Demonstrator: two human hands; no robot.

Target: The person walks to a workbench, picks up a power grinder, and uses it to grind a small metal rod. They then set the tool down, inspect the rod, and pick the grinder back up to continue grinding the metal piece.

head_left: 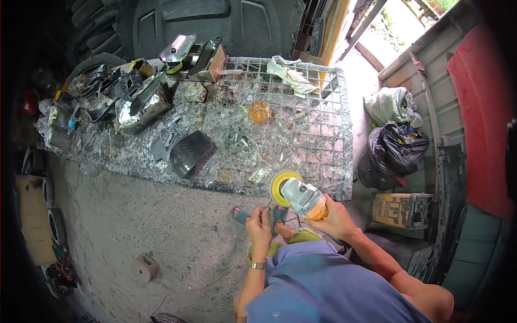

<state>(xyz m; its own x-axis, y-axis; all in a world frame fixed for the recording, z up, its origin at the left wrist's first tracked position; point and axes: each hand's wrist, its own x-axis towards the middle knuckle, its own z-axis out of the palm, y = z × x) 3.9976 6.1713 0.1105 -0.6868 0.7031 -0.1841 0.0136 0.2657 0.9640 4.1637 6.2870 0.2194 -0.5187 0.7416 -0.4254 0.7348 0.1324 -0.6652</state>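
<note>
My right hand [335,218] is wrapped round the body of an angle grinder [304,195], which has a clear cover over its head and an orange section near my fingers. Its round yellow-and-white disc [280,188] faces the near edge of the workbench. My left hand [259,229], with a watch on the wrist, is closed in front of my body, left of the grinder; whatever its fingers pinch is too small to make out. On the bench, nearest the left hand, lies a black carbon-fibre panel [192,154] beside flat grey pieces [165,141].
The scuffed workbench [226,175] has a metal grid at its right. An orange round container [259,112], a pale cloth [293,77] and a heap of shiny parts [142,105] sit on it. Bags [397,145] and a yellow box [401,210] stand right. A cord [202,286] crosses the floor.
</note>
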